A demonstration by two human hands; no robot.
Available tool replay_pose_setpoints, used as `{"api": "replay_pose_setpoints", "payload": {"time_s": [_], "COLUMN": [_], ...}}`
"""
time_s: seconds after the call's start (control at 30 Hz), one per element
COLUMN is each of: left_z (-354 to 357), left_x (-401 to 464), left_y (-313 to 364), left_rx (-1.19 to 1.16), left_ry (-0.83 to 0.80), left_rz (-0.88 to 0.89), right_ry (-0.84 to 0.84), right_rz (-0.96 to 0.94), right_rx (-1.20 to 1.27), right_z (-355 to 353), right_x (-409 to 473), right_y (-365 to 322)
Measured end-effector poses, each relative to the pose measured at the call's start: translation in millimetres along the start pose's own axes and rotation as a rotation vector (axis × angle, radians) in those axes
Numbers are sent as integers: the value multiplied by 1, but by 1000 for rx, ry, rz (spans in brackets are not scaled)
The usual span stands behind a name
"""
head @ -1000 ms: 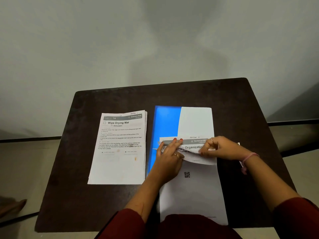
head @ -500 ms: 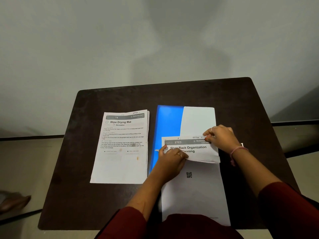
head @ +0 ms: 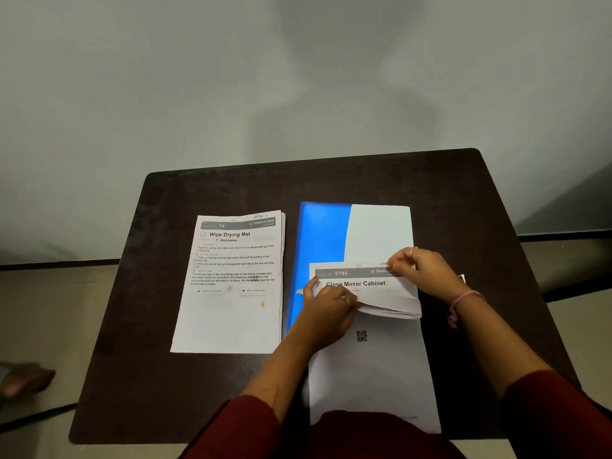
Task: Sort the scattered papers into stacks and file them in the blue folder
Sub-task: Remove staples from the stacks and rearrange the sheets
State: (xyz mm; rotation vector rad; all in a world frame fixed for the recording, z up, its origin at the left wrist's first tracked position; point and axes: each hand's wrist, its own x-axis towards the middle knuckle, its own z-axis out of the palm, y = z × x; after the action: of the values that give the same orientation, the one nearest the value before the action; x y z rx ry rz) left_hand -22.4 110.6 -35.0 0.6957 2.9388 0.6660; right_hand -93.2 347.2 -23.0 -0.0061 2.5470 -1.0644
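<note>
Blue folder (head: 323, 246) lies long axis away from the person. Left hand (head: 326, 308) pinches the folded-back sheets (head: 381, 293); right hand (head: 419, 270) pinches their top corner.

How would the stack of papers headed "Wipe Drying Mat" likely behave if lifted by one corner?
The stack would probably droop: it is thin loose sheets. With no clip or staple visible, sheets may fan and slide apart. Pushed flat across the dark table, it would likely shear.

2 paper stacks (head: 231, 286) (head: 371, 359), 1 blue folder (head: 323, 240), 2 hands (head: 326, 308) (head: 422, 271).
</note>
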Motion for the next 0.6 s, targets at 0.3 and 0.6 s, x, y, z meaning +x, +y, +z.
{"api": "replay_pose_setpoints", "payload": {"time_s": [0.3, 0.6], "left_z": [-6, 5], "left_x": [3, -2], "left_y": [6, -1], "left_rx": [7, 26], "left_ry": [-245, -72], "left_rz": [-63, 18], "right_ry": [130, -260], "right_rz": [54, -94], "right_rx": [-363, -110], "right_z": [5, -3], "right_x": [9, -17], "right_y": [-6, 1]}}
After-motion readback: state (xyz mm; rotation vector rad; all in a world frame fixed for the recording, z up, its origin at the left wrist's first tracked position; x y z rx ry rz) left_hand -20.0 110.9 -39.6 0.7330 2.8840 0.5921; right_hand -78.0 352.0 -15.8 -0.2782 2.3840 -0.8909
